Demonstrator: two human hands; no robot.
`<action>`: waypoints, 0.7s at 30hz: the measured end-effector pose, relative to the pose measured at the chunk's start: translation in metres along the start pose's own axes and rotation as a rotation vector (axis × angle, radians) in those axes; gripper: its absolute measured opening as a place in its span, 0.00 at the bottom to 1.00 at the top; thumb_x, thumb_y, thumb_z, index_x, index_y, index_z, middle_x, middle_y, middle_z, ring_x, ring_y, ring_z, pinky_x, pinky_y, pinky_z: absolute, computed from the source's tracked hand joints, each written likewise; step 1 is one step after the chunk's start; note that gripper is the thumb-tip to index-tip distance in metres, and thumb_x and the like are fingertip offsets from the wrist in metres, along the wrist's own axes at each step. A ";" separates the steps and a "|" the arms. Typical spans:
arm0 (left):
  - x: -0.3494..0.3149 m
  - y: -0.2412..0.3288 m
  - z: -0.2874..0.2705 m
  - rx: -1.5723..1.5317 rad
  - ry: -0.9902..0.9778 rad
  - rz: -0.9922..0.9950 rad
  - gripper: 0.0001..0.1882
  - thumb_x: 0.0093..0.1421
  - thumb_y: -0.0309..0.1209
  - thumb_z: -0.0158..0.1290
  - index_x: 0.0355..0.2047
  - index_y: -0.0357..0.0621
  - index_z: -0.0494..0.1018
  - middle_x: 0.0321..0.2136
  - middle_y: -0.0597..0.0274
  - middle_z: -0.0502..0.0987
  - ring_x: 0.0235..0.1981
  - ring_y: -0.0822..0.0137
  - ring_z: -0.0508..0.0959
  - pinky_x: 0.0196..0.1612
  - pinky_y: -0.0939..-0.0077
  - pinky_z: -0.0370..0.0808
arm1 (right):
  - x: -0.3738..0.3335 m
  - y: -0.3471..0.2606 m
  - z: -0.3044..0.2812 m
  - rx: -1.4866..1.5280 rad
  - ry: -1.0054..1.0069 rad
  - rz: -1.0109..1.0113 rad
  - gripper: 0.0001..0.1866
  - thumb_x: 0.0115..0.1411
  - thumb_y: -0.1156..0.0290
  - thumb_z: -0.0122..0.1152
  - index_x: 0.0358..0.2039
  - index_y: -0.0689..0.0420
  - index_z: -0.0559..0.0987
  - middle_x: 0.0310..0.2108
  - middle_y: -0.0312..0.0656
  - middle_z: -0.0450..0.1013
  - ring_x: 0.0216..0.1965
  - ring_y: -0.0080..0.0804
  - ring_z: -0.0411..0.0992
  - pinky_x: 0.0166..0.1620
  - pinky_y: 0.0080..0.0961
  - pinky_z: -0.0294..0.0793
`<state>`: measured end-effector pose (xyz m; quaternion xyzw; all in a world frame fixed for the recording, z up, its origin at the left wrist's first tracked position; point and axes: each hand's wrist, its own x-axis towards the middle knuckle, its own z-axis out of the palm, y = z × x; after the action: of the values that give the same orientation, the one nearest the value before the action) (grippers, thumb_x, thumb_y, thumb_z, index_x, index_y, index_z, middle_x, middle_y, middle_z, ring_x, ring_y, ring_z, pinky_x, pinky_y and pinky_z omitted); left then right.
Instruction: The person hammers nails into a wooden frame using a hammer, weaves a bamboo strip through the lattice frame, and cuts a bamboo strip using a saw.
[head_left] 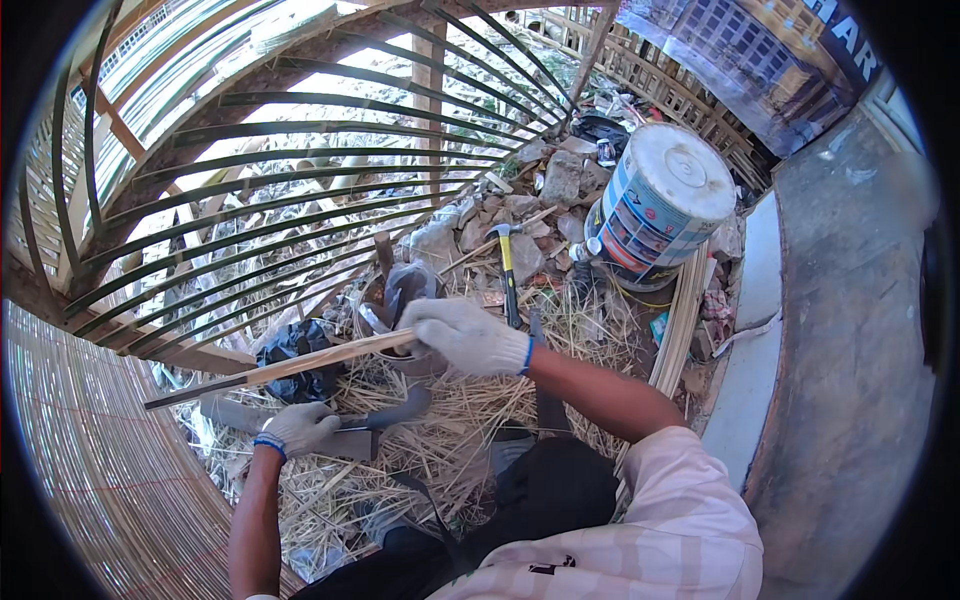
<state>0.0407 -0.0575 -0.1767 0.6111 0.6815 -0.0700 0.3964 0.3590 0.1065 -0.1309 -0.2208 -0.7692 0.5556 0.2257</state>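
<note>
My right hand [468, 336], in a pale work glove with a blue cuff, is closed around the right end of a long split-bamboo strip [315, 358]. The strip slants down to the left and ends in a dark tip, passing above my left hand [298, 430]. That gloved hand has its fingers curled at a broad, dark, flat-bladed knife [352, 444], whose blade points right; the handle is hidden. A grey curved piece [402, 407] lies just beyond the blade. Behind my right hand stands a container [410, 285] with a plastic bag in it.
A hammer [508, 275] with a yellow-and-black handle leans by rubble [562, 180]. Right of it stands a large lidded bucket [660, 205]. Bamboo shavings [450, 440] cover the ground. A slatted bamboo frame [300, 175] arches at the left, above a bamboo mat [110, 460]. A black bag [300, 350] sits nearby.
</note>
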 end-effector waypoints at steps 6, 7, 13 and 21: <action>0.014 0.023 0.014 -0.016 -0.128 0.078 0.29 0.67 0.51 0.47 0.54 0.40 0.80 0.47 0.41 0.83 0.52 0.43 0.82 0.59 0.56 0.75 | -0.164 0.073 0.021 1.114 0.583 0.546 0.11 0.67 0.66 0.51 0.40 0.60 0.76 0.42 0.51 0.77 0.39 0.40 0.78 0.49 0.41 0.77; 0.017 0.027 0.017 -0.020 -0.120 0.098 0.28 0.68 0.50 0.47 0.53 0.40 0.80 0.47 0.41 0.83 0.52 0.43 0.82 0.59 0.56 0.76 | -0.184 0.082 0.036 1.209 0.673 0.569 0.09 0.68 0.67 0.50 0.39 0.59 0.75 0.41 0.49 0.76 0.38 0.38 0.77 0.49 0.39 0.77; 0.036 0.049 0.022 0.032 -0.193 0.113 0.26 0.67 0.49 0.48 0.50 0.41 0.81 0.46 0.41 0.83 0.50 0.43 0.82 0.57 0.55 0.77 | -0.193 0.107 0.063 0.822 0.848 0.529 0.14 0.74 0.65 0.47 0.42 0.61 0.78 0.36 0.39 0.77 0.36 0.27 0.76 0.45 0.28 0.78; 0.029 0.073 0.011 0.082 -0.117 0.135 0.24 0.67 0.45 0.50 0.50 0.38 0.81 0.44 0.42 0.84 0.49 0.45 0.83 0.56 0.55 0.77 | -0.082 0.147 0.018 0.232 0.819 0.599 0.17 0.75 0.58 0.49 0.45 0.59 0.77 0.28 0.41 0.77 0.31 0.31 0.77 0.38 0.34 0.76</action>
<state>0.1124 -0.0235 -0.1745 0.6662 0.6110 -0.1064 0.4142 0.4270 0.0866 -0.2846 -0.6040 -0.4542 0.5456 0.3622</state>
